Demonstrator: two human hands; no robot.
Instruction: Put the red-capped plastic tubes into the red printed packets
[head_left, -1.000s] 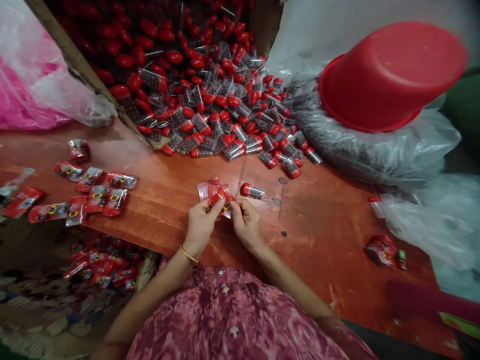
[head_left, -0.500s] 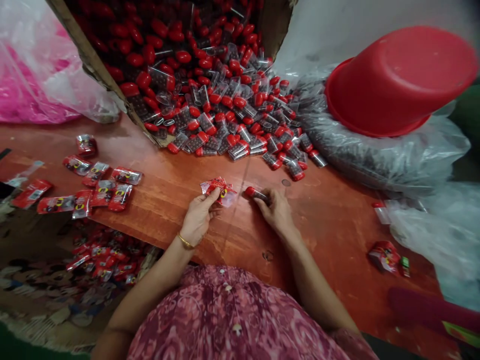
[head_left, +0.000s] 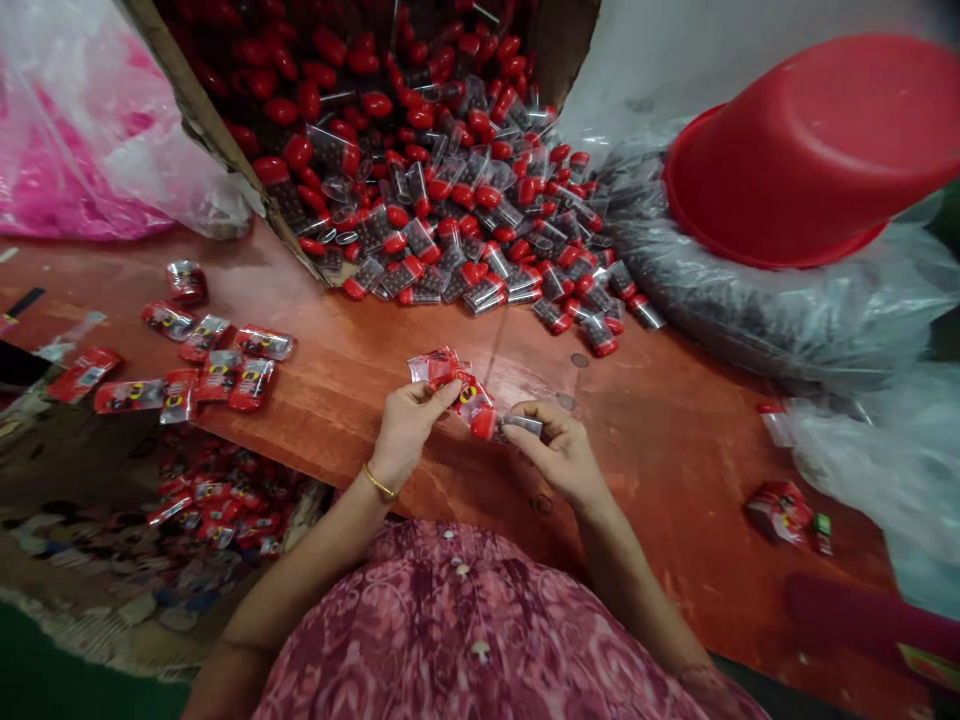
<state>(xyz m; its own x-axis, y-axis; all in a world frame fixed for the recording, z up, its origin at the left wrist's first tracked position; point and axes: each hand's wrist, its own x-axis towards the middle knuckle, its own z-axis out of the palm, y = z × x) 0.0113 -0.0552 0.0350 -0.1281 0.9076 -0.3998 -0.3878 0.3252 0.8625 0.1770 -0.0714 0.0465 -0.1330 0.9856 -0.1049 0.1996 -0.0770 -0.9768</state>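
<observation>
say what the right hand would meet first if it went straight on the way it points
Most likely the red printed wrappers held in the left hand. The red-capped container in the right hand lies right by them; whether they touch is unclear.

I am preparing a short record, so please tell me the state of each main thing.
Wrapper: pinched in left hand
Container: gripped in right hand, red end towards wrapper
Cardboard box: open, heap of containers spilling out
Red bucket: upside down on plastic bag
Red packs: lying loosely on table
</observation>
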